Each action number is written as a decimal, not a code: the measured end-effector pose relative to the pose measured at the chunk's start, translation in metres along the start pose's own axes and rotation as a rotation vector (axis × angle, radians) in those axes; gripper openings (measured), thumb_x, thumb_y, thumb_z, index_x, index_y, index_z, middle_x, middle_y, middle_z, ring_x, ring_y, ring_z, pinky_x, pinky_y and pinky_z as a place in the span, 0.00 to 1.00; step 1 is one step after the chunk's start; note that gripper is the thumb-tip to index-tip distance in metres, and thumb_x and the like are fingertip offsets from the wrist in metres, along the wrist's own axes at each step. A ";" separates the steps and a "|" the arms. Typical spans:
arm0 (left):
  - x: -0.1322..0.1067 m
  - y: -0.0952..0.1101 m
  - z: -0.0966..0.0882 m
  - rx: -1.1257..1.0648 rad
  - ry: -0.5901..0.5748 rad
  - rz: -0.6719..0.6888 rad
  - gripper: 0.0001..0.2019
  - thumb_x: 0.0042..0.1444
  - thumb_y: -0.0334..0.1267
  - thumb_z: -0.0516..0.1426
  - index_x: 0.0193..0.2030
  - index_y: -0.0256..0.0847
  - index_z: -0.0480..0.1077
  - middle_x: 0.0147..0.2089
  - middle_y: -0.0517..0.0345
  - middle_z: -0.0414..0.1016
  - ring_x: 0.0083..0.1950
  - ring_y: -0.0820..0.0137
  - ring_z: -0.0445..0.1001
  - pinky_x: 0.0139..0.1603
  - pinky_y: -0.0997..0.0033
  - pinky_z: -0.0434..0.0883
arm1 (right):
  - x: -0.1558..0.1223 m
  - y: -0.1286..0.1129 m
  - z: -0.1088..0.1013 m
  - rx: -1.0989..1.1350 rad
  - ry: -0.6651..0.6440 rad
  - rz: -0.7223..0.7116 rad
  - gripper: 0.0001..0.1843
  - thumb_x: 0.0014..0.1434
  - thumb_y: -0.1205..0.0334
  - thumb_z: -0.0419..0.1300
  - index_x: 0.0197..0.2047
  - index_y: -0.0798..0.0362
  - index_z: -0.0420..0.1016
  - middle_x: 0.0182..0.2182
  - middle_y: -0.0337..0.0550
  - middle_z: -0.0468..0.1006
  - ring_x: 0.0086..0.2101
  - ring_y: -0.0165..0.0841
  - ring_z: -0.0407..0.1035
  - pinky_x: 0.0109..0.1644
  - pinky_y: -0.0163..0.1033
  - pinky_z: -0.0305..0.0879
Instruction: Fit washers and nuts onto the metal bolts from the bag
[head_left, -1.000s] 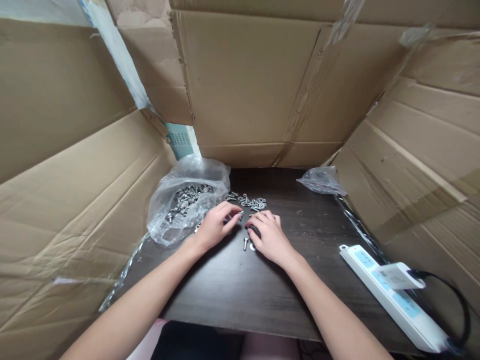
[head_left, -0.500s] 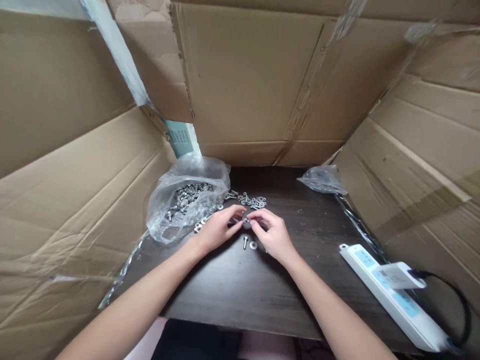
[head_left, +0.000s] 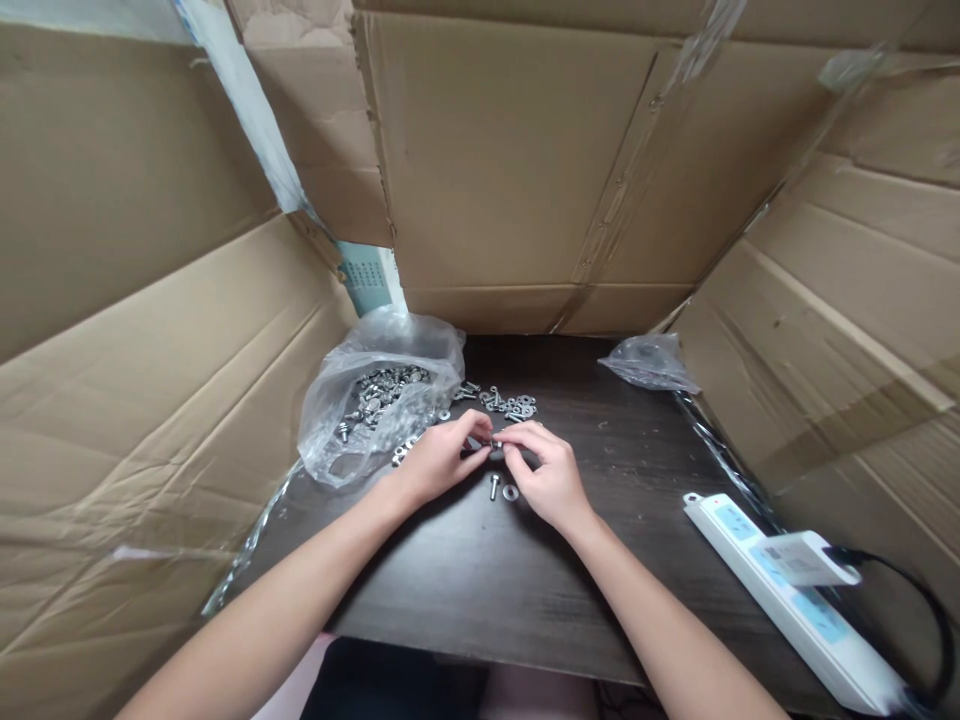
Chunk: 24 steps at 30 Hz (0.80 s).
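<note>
One small metal part (head_left: 496,444) is pinched by left hand (head_left: 441,457) and right hand (head_left: 547,472); bolt (head_left: 494,487) lies bodyward between them, axis fore-and-aft

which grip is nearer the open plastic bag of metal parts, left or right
Left. The left grip is close by the bag, to its right and toward the person; the right grip is farther right, beyond the left one.

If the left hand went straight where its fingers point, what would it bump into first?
Probably the small metal part in front of it, then the right hand just beyond. Depth is hard to judge here, and the left hand may be touching that part.
</note>
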<state>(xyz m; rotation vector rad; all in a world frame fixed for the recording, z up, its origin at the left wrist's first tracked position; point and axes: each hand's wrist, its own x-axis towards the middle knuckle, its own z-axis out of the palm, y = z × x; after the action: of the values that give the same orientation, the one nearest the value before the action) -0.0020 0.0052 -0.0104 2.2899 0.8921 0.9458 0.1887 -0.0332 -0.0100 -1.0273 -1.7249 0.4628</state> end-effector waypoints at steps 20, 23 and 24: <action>-0.003 0.000 0.003 0.100 0.099 0.129 0.06 0.64 0.34 0.57 0.46 0.42 0.65 0.41 0.59 0.80 0.39 0.71 0.82 0.38 0.74 0.78 | 0.000 -0.005 -0.002 -0.044 -0.003 0.016 0.03 0.64 0.66 0.61 0.40 0.52 0.78 0.34 0.42 0.80 0.33 0.33 0.75 0.41 0.38 0.73; -0.003 0.001 0.004 0.109 0.099 0.133 0.05 0.64 0.34 0.57 0.45 0.41 0.65 0.40 0.58 0.80 0.38 0.71 0.81 0.37 0.74 0.78 | 0.000 -0.006 -0.002 -0.074 0.005 0.033 0.05 0.64 0.64 0.61 0.36 0.52 0.77 0.31 0.41 0.78 0.31 0.33 0.72 0.39 0.37 0.70; -0.003 0.002 0.004 0.106 0.096 0.133 0.05 0.64 0.35 0.57 0.45 0.41 0.66 0.39 0.58 0.80 0.38 0.71 0.81 0.37 0.74 0.78 | 0.000 -0.006 -0.001 -0.089 0.013 0.046 0.07 0.65 0.64 0.61 0.34 0.52 0.76 0.30 0.41 0.78 0.30 0.33 0.72 0.38 0.37 0.69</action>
<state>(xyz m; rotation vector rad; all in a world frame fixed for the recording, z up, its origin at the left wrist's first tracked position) 0.0007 0.0010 -0.0130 2.4361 0.8564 1.0984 0.1874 -0.0369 -0.0049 -1.1331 -1.7262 0.4111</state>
